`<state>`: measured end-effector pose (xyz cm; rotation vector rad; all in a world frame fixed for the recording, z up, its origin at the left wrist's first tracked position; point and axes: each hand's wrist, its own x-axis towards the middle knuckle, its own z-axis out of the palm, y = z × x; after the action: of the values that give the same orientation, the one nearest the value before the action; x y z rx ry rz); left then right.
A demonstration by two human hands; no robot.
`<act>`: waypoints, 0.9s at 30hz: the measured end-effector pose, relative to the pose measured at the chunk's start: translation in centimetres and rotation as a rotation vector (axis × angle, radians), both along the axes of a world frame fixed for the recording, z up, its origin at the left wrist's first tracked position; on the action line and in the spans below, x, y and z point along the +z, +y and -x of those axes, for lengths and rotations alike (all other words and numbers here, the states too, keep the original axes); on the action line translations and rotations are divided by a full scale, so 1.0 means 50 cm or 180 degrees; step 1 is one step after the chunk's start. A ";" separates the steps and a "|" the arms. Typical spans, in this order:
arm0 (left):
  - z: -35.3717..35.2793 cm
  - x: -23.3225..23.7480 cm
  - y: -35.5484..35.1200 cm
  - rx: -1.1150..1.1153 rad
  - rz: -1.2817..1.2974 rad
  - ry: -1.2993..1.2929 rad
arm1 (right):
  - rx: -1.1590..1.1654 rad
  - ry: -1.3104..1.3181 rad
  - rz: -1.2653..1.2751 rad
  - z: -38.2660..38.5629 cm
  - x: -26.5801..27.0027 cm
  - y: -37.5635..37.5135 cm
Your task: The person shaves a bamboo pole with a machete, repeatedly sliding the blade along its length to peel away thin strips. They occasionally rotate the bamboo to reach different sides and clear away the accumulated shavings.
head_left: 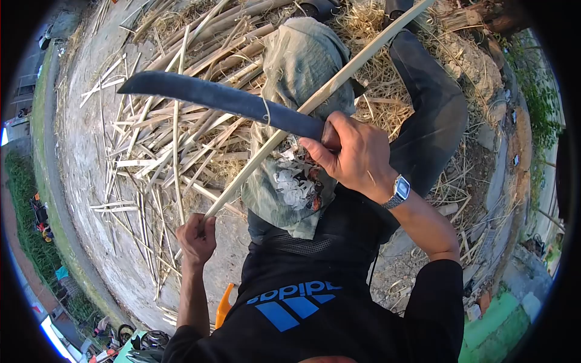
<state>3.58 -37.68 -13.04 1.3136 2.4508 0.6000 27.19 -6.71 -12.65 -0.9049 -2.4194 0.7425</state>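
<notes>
Left hand (196, 239) is closed around the lower end of the bamboo strip (363, 63), which slants across the cloth (302, 54). Right hand (351, 154) grips the machete (212, 97). Strip seems light, stiff and sharp-edged, so it is better held at its end.

The black shirt (375, 327) carries the only readable mark: the brand word "adidas" in blue letters across the chest, seen upside down from the head view, with the blue three-bar logo just below it in the picture. The wristwatch (399, 190) face is too small to read, and the machete (218, 100) blade shows no legible marking.
</notes>
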 end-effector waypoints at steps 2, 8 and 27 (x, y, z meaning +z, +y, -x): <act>-0.005 -0.008 0.013 -0.0028 -0.0070 -0.0457 | 0.0075 -0.0062 -0.0053 0.001 -0.002 -0.013; -0.050 -0.010 0.109 0.0120 -0.0334 -0.0468 | 0.0090 -0.0270 0.0101 0.001 0.001 -0.006; -0.078 -0.046 0.076 0.0124 -0.0687 0.0385 | -0.0480 -0.0302 0.0001 -0.033 0.027 0.109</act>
<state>7.46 -33.90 -15.32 1.4231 2.5728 0.8385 28.86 -1.26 -11.28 -1.1321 -2.3990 0.6580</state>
